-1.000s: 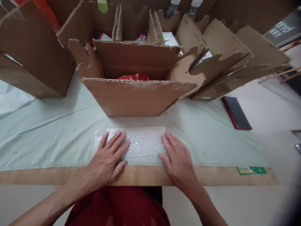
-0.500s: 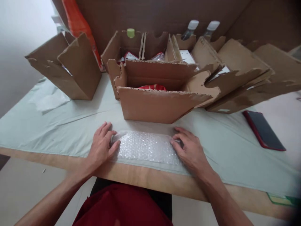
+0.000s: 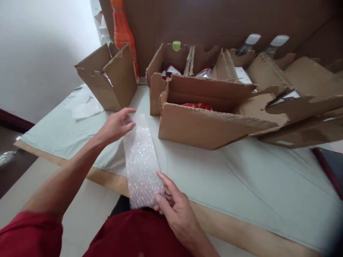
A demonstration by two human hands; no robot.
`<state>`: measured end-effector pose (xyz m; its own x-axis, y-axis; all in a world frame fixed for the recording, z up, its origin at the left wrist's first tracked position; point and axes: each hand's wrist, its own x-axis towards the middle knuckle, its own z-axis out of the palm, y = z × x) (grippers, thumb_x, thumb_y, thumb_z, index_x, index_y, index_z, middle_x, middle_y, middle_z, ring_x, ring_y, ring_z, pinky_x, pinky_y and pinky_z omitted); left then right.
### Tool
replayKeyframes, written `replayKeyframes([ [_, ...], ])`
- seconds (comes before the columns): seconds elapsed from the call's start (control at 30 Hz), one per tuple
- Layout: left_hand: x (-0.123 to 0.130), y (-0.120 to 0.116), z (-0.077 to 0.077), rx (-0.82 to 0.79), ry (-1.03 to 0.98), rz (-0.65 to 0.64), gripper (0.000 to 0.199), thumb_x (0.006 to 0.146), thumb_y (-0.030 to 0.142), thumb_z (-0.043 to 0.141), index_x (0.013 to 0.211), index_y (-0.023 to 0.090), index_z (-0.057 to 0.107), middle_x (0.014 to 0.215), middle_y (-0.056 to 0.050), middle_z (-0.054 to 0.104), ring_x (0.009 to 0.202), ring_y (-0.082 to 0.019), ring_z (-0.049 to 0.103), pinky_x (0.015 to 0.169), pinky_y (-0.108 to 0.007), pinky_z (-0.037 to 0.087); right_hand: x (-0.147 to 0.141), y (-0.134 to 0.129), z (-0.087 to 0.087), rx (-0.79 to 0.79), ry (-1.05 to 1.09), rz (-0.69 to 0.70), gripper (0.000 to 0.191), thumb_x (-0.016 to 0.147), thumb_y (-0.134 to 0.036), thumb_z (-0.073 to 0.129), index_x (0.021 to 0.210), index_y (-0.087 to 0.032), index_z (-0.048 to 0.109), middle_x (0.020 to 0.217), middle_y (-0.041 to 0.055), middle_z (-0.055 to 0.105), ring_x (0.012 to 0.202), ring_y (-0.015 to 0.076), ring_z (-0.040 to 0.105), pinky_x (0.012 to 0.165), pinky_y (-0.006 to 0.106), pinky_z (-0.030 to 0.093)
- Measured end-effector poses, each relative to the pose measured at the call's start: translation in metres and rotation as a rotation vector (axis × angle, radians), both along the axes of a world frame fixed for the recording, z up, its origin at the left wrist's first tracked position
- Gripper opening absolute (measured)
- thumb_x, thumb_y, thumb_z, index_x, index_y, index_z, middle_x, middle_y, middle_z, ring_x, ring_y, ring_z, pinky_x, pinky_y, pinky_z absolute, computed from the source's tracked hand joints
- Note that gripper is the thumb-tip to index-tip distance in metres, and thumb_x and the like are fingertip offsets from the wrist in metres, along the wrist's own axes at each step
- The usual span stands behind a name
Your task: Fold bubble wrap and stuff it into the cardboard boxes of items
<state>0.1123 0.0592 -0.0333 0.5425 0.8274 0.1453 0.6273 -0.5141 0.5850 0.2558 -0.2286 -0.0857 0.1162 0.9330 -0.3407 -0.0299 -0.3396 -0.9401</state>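
Observation:
A strip of bubble wrap lies lengthwise away from me, its near end reaching over the table's front edge. At its far end is my left hand, thumb and forefinger apart, the fingertips beside or on the wrap's upper left corner. My right hand holds the near right corner, thumb on top and the other fingers partly hidden at its edge. Just beyond the wrap, to the right, stands an open cardboard bin with a red packet inside.
More cardboard bins stand at the back left and right. An orange bottle is behind the left one, near thin white sheets. A dark phone in a red case lies at the far right.
The bubble wrap has turned from lying crosswise to pointing away from me. My left hand went forward, my right hand came nearer and leftward. The view has shifted left.

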Motion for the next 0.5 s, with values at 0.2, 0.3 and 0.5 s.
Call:
replayKeyframes([
  [0.2,-0.005,-0.008,-0.021,0.184,-0.023,-0.19,0.042,0.09,0.023,0.06,0.13,0.013,0.063,0.127,-0.016,0.069,0.12,-0.03,0.063,0.106,-0.05,0.049,-0.007,0.031,-0.004,-0.099,0.125,0.022,0.04,0.093,-0.042,0.064,0.127,-0.022,0.068,0.088,0.0041,0.068,0.066,0.0131,0.061,0.06,0.025,0.053],
  [0.3,-0.051,-0.066,-0.027,0.079,-0.135,-0.397,0.038,0.093,0.021,0.059,0.132,0.022,0.063,0.132,-0.011,0.068,0.13,-0.028,0.059,0.11,-0.048,0.049,-0.002,0.03,0.004,-0.121,0.181,0.014,0.043,0.091,-0.045,0.067,0.127,-0.021,0.066,0.086,0.0039,0.067,0.074,0.0163,0.066,0.063,0.026,0.055],
  [0.5,-0.081,-0.153,-0.053,0.078,-0.201,-0.38,0.053,0.092,0.024,0.07,0.142,0.02,0.054,0.131,-0.014,0.068,0.129,-0.03,0.058,0.109,-0.05,0.05,-0.002,0.038,0.005,-0.114,0.239,0.014,0.038,0.095,-0.043,0.065,0.127,-0.021,0.066,0.1,0.0076,0.075,0.082,0.0156,0.069,0.076,0.029,0.058],
])
